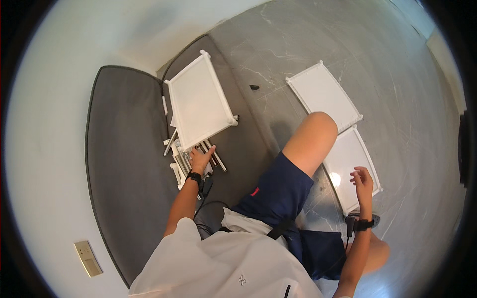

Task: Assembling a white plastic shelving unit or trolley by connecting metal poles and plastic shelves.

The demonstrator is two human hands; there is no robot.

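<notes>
White shirt (248,263) nearest; left hand (200,159) at metal tubes (216,157), grip unclear; right hand (364,183) empty above floor panel (349,155).

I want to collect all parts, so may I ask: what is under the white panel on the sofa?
Metal tubes and white pieces show at the near edge of the panel, by the left hand. What lies beneath its middle is covered and cannot be seen.

White panels (198,102), silver tubes (170,142), dark grey sofa (126,164), white-veined grey floor (412,134)
</notes>
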